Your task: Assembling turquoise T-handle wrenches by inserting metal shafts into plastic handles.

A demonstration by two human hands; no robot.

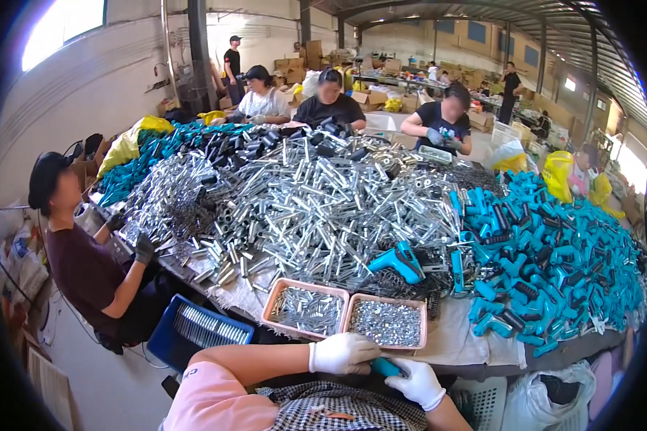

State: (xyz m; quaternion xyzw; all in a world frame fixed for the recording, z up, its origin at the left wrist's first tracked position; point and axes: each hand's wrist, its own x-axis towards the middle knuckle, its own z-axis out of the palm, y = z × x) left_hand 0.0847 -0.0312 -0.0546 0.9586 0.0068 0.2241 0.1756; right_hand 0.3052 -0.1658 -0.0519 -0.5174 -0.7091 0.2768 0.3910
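Both my hands wear white gloves and meet low in the picture, in front of the pink trays. Between them is a teal plastic tool housing (385, 367), only partly showing. My right hand (417, 383) is closed round its right end. My left hand (343, 353) is closed too, fingertips pressed together just above the housing's other end; what they hold is hidden. Just beyond my hands stand a pink tray of small metal pins (308, 310) and a pink tray of small bright metal pieces (386, 323). A teal pistol-shaped housing (399, 263) lies behind them.
A large heap of metal tubes and rods (323, 208) covers the table. Teal housings (553, 266) are piled at the right. A blue crate (198, 334) holds metal parts at the left. Co-workers sit around the table, one gloved person (93, 266) close at the left.
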